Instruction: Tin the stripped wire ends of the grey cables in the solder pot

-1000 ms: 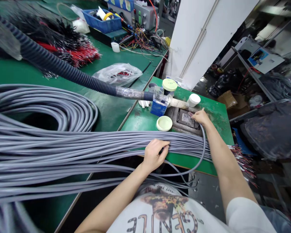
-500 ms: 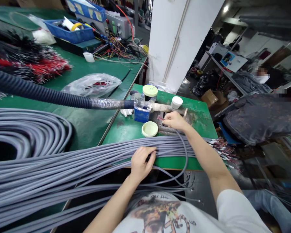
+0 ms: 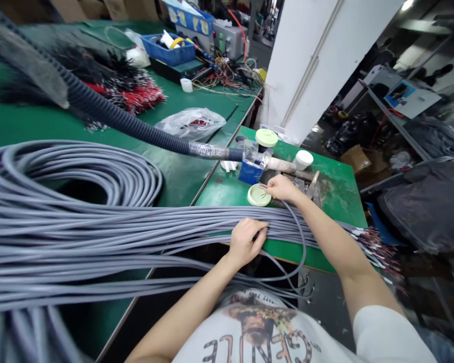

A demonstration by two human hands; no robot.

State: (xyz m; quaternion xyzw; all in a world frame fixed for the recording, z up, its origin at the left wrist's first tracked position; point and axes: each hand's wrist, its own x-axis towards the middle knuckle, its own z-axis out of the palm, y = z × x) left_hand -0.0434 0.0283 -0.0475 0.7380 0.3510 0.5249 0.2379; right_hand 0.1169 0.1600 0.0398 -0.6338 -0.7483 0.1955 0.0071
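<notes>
L hand [image 3: 247,243] lies curled over the grey cable bundle [image 3: 136,237], fingers down among the strands; can't tell if it grips or just parts them. R hand [image 3: 283,187] is narrow, thumb & finger pinched on a single grey cable [image 3: 305,247] near its end, w/ thin wires [image 3: 264,192] poking out L-ward over a pale green lid [image 3: 259,195]; can't tell if they touch it. That cable runs from the R hand down over the bench edge in a loop toward the bundle. Bundle's long axis runs L–R across the green bench [image 3: 336,196], from the big coil [image 3: 79,171] to fanned wire ends [image 3: 374,250] past the R arm [image 3: 325,232]. The pinched end sits up-bench of the bundle, R hand right on it, L hand further off. Just beyond: blue box [image 3: 250,172], clear bottle [image 3: 253,154], white cap [image 3: 303,160], corrugated hose [image 3: 128,126].
</notes>
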